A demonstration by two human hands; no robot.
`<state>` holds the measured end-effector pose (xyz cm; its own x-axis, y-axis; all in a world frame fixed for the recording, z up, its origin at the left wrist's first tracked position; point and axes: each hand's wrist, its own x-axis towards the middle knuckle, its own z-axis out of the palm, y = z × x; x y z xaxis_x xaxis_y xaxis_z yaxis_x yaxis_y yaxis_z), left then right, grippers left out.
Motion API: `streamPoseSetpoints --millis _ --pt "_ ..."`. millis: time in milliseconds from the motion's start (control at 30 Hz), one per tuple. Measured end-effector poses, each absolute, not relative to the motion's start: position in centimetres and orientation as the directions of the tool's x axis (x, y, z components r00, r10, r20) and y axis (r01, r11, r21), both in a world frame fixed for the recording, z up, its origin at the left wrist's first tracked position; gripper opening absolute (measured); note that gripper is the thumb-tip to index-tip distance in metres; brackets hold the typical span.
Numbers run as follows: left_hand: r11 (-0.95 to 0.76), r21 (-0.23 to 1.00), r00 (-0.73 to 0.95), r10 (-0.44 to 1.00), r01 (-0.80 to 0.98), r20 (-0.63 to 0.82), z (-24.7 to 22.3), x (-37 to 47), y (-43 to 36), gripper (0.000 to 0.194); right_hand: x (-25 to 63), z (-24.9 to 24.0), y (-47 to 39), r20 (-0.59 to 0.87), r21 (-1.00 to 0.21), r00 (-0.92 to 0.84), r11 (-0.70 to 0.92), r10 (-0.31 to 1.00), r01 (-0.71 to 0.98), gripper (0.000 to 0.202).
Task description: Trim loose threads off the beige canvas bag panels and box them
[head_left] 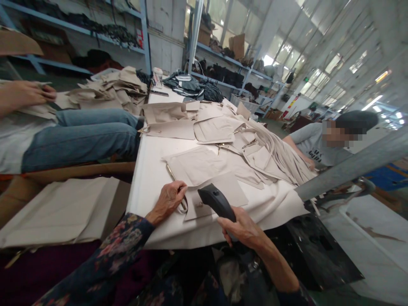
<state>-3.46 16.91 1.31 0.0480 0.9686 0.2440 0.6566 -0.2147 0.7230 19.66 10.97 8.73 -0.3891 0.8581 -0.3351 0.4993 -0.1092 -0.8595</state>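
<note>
A black handheld tool [216, 201] is gripped in my right hand [244, 227], its wide head tilted up over a beige piece [229, 191] on the white-covered table. My left hand [168, 199] is closed at that piece's left edge, fingers pinched on what looks like a beige strap [183, 207] that curls below them. A small metal fitting [199, 205] shows on the piece between my hands. Just beyond my left hand lies a gold-coloured zipper or bar [171, 171] beside another flat beige piece [197, 163].
Beige pieces and long straps [277, 148] are heaped across the table [149, 157]. Black bundles [191, 87] sit at the far end. A person in jeans [86, 131] sits at the left, another person [318, 140] at the right. A grey pole [344, 161] slants on the right.
</note>
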Motion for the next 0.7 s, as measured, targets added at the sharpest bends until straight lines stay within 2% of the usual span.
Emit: streamPoseSetpoints --millis 100,200,233,300,367,433,500,567,700 --pt "-0.218 0.716 0.051 0.967 0.663 0.248 1.4 -3.4 16.6 0.023 18.2 7.9 12.6 -0.346 -0.860 -0.399 -0.117 0.849 0.497 0.024" --pt "-0.112 0.778 -0.078 0.976 0.618 0.202 1.5 -3.2 15.5 0.020 17.7 8.3 14.2 -0.295 -0.876 -0.356 -0.102 0.887 0.472 0.026" --pt "-0.040 0.835 -0.147 0.979 0.549 0.144 1.5 -3.0 15.1 0.018 17.9 8.8 14.5 -0.273 -0.885 -0.341 -0.096 0.899 0.456 0.027" --pt "0.132 0.945 -0.262 0.964 0.300 -0.051 1.5 -2.7 14.2 0.017 18.7 9.9 14.6 -0.248 -0.896 -0.324 -0.089 0.913 0.435 0.027" --pt "0.259 0.966 -0.295 0.924 0.012 -0.244 1.6 -2.6 13.9 0.019 19.8 10.8 14.1 -0.252 -0.895 -0.312 -0.097 0.916 0.436 0.027" --pt "0.298 0.934 -0.287 0.893 -0.197 -0.345 1.9 -2.8 14.3 0.017 20.9 11.2 13.1 -0.267 -0.891 -0.303 -0.115 0.915 0.438 0.027" --pt "0.310 0.897 -0.252 0.884 -0.316 -0.395 2.2 -3.2 15.4 0.014 21.8 11.2 11.8 -0.280 -0.894 -0.307 -0.131 0.909 0.429 0.026" --pt "0.354 0.862 -0.200 0.874 -0.364 -0.444 2.5 -3.5 17.1 0.015 22.4 11.0 10.6 -0.282 -0.901 -0.331 -0.130 0.901 0.414 0.026" --pt "0.491 0.798 -0.042 0.843 -0.349 -0.537 2.8 -3.0 20.5 0.019 23.3 10.6 8.6 -0.273 -0.908 -0.326 -0.130 0.905 0.398 0.027"
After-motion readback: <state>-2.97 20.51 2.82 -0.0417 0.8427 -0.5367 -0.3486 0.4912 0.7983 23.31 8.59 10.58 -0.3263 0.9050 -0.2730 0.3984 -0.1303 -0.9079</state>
